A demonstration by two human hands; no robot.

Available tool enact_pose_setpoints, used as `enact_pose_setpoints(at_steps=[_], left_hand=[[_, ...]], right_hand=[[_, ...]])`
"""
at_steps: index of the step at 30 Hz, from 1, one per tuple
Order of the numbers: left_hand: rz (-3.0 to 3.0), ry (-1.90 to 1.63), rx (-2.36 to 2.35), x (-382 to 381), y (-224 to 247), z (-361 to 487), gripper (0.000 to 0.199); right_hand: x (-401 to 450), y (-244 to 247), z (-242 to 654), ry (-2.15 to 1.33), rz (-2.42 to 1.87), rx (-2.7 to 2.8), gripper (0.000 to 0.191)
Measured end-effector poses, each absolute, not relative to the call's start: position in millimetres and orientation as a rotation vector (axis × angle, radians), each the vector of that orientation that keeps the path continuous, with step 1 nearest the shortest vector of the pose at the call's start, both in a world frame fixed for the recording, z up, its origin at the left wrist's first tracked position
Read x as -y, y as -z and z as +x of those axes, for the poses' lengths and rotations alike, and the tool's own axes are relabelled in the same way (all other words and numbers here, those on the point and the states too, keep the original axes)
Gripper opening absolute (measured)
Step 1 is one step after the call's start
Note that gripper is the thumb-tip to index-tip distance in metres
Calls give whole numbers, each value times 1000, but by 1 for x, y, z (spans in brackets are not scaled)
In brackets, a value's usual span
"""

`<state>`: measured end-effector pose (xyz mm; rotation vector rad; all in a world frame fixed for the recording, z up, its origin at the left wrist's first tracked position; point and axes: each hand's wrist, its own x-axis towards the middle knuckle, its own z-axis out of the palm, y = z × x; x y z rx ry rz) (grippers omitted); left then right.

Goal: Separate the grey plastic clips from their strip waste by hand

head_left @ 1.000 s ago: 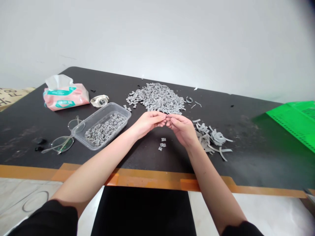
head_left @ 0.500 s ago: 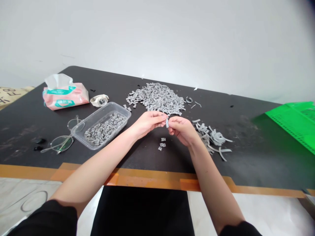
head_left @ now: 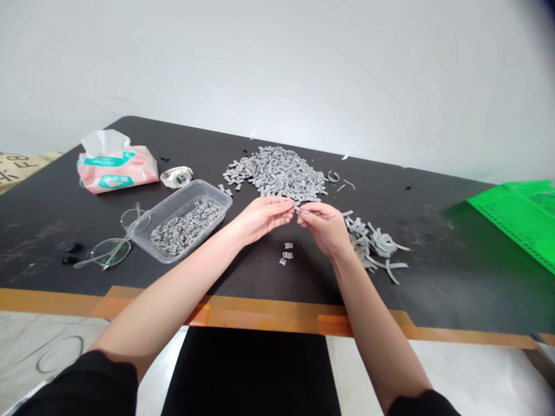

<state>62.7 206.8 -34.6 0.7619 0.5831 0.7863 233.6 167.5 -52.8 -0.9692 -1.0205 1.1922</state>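
Note:
Both hands meet at a small grey piece [head_left: 297, 207] above the black table. My left hand [head_left: 267, 218] pinches its left end between thumb and fingers. On the other side my right hand [head_left: 323, 224] is closed on the same piece, which lies nearly level between the fingertips. Behind the hands is a large heap of grey pieces [head_left: 284, 173]. Several small slotted pieces [head_left: 287, 255] lie on the table below the hands. A clear plastic box [head_left: 145, 242], left of my left hand, holds many similar small pieces.
Grey strips [head_left: 381, 242] lie beside my right wrist. Farther left are glasses [head_left: 110, 252], a watch-like object [head_left: 177, 177] and a tissue pack [head_left: 117, 170]. A green sheet [head_left: 520, 214] is at the right. Orange tape [head_left: 260, 312] runs along the table's front edge.
The small grey piece has turned from nearly upright to nearly level between my fingertips. My right fingers have shifted slightly, and the camera view has moved a little.

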Motion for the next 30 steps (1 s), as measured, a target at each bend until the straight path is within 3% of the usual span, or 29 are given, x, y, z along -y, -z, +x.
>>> enact_pose_setpoints(at_steps=[13, 30], left_hand=[[1036, -821, -522, -202, 38, 67, 28], [1249, -826, -611, -207, 37, 64, 25]], right_hand=[[-164, 47, 240, -1502, -1019, 1025, 24], [-164, 45, 230, -1410, -1015, 966, 28]])
